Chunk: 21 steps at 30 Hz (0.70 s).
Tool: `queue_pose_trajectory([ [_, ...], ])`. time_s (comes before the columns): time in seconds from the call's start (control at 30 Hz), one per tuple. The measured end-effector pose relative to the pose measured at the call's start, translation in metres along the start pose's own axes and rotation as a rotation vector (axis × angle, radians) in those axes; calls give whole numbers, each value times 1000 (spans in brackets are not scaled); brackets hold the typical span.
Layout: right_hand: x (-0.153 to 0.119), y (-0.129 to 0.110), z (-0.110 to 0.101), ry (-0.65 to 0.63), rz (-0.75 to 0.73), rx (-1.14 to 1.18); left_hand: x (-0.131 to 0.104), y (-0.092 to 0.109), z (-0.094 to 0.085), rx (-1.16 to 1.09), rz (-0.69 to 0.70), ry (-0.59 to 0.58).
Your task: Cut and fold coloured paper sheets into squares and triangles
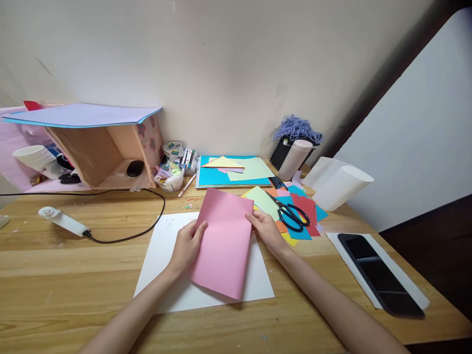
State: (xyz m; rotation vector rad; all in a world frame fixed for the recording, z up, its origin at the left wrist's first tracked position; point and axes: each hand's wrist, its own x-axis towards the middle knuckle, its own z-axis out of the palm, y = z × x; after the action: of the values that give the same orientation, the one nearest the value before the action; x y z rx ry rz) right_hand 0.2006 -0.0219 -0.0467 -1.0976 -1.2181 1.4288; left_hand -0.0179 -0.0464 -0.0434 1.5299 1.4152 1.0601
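- The pink paper (pixel 224 250) is between the two hands, above the white sheet (pixel 158 265) on the counter (pixel 92 295); whether any part of it touches that sheet, I cannot tell.
- Its long axis runs near to far, the far end leaning slightly right.
- The left hand (pixel 186 246) pinches the left edge, thumb on top, a little beyond the middle of its length; its fingers are mostly hidden beneath.
- The right hand (pixel 267 230) pinches the right edge close to the far right corner, thumb on top, fingers partly hidden behind the edge.
- So neither hand is apart from it, but the right one has the grip closer to the far end, and the near edge hangs free of both.
- The black-handled scissors (pixel 291 216) lie on coloured scraps (pixel 304 206) just right of and beyond the right hand, which is the closer one to them.
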Motion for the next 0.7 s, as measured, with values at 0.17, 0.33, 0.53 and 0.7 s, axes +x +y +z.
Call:
queue_pose_trajectory([
  [0.17,4,-2,-6,11,-40,39,0,-1,-1,27,1,-17],
  [0.33,6,-3,-9,76,-18,5,0,-1,0,30,-2,-36],
  [0.53,7,0,-11,152,-69,21,2,0,1,46,-21,-58],
  [0.7,14,5,-17,229,-85,29,0,-3,6,41,-22,-63],
])
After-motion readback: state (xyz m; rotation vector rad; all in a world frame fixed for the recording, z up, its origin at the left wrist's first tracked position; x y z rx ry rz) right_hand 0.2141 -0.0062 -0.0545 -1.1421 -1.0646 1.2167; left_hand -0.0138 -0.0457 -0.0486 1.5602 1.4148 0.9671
